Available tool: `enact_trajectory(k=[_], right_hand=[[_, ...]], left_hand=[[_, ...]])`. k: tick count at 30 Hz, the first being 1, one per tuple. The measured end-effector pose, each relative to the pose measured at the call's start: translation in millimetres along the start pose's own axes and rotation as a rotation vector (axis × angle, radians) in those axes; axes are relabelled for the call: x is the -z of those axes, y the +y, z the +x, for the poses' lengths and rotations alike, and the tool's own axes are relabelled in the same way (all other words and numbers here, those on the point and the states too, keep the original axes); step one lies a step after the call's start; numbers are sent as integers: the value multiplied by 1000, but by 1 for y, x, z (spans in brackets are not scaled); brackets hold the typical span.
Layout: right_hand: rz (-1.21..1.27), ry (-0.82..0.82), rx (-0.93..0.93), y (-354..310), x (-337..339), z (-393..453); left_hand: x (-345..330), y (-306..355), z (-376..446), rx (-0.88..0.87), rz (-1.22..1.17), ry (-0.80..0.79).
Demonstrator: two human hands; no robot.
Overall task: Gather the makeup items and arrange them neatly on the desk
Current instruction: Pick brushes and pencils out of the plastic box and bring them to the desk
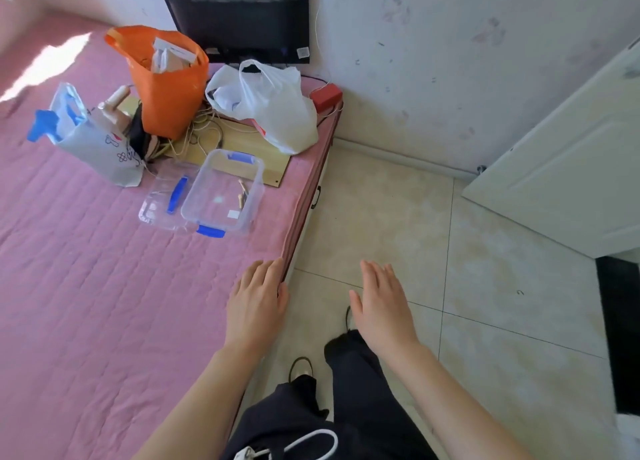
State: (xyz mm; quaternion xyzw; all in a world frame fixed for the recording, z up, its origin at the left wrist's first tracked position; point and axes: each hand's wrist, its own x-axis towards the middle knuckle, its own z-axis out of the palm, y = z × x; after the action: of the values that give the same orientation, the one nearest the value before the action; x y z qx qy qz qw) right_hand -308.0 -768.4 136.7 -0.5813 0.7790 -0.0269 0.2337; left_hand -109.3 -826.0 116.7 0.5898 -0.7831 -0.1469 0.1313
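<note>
A clear plastic box point(221, 191) with blue clasps lies on the pink bed cover, holding two or three small tan items point(241, 193) at its far side. Its clear lid point(162, 198) with a blue handle lies just left of it. My left hand point(256, 303) hovers flat over the bed's right edge, fingers straight, holding nothing. My right hand point(381, 307) is stretched out flat over the floor tiles, also holding nothing. Both hands are well short of the box.
An orange bag point(166, 89), a white plastic bag point(266, 106), a grey-and-blue bag point(86, 137), tangled cables and a wooden board point(242, 148) crowd the bed's far corner. A dark monitor point(242, 16) leans on the wall. A white door point(571, 168) stands at right.
</note>
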Motion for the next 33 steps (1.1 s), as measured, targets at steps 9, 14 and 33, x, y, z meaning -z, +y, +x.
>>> enact_trajectory(k=[9,14,33], right_hand=[[-90,-70,199,27,48,115],[-166,-117,360,44,82,180],[-312,-279,675,-29,86,362]], left_hand=[[-32,33,82,119,38,1],[-50,66,127,250,20,-14],[-53,16,225,744,-79,17]])
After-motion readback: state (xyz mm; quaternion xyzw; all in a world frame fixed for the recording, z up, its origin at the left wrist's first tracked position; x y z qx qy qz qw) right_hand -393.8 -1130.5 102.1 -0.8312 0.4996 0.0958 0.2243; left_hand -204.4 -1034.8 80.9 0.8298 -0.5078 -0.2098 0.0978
